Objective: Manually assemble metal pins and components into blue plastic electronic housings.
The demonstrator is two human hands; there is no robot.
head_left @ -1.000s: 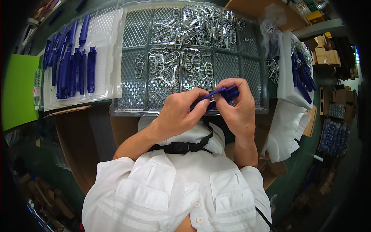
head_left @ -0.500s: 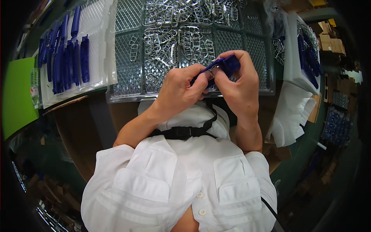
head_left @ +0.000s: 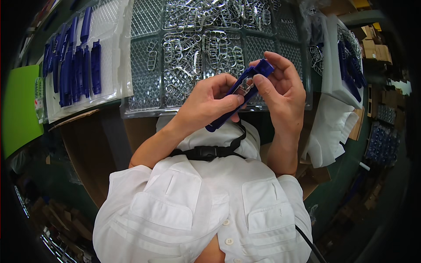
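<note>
My left hand (head_left: 206,97) grips a long dark-blue plastic part (head_left: 226,118) around its middle, thumb on top. The part is held slanted, its upper end to the right and its lower end toward my waist. A shiny bent-wire metal clip (head_left: 247,85) sits against its open face, between my thumbs. My right hand (head_left: 284,93) is closed about the upper end, thumb pressed near the clip and fingers partly behind. Just beyond, a clear compartmented tray (head_left: 147,101) holds many loose metal wire clips (head_left: 186,46).
More blue plastic parts (head_left: 68,76) lie in rows on a white sheet (head_left: 115,65) at the left. A green panel (head_left: 19,109) stands at the far left. To the right, a white foam box (head_left: 332,65) holds blue parts and clips, with white cloth (head_left: 326,131) below it.
The blue part has been turned so its open face and the wire clip show more, and its lower end now reaches toward me. My right hand has shifted right and its fingers have loosened.
</note>
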